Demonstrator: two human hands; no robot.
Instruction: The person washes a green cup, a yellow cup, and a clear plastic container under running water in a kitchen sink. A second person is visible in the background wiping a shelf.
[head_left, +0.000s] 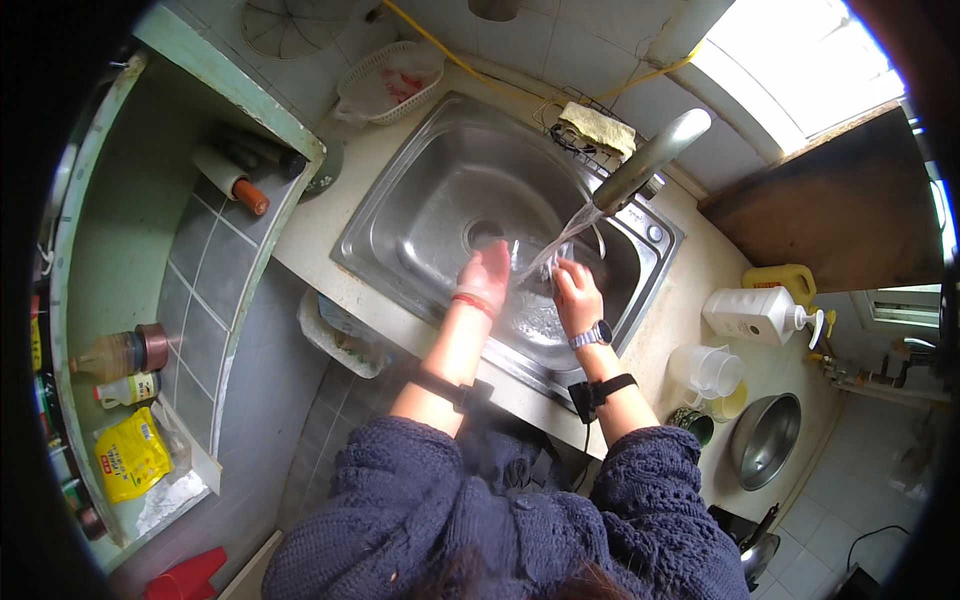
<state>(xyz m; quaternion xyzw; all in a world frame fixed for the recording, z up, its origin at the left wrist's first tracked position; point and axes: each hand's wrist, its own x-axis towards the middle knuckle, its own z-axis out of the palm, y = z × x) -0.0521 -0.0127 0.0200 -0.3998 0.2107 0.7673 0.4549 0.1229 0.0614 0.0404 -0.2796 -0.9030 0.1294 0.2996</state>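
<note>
Over a stainless steel sink (442, 172), water (556, 244) runs from a metal faucet (645, 169) between my two hands. My left hand (484, 276) is held flat and blurred near the drain (484, 232), with nothing seen in it. A red band (474, 303) circles that wrist. To the right of the stream is my right hand (576, 294), its fingers bent. Something clear and shiny shows at those fingertips; whether it is thin plastic or splashing water is unclear. That wrist wears a metal watch (591, 335).
A wire rack with a pale cloth (598, 129) stands behind the sink. A white basket (390, 82) sits at back left. On the right counter are a white pump bottle (750, 313), plastic cups (705, 371) and a steel bowl (765, 441). Green shelving (120, 247) rises at left.
</note>
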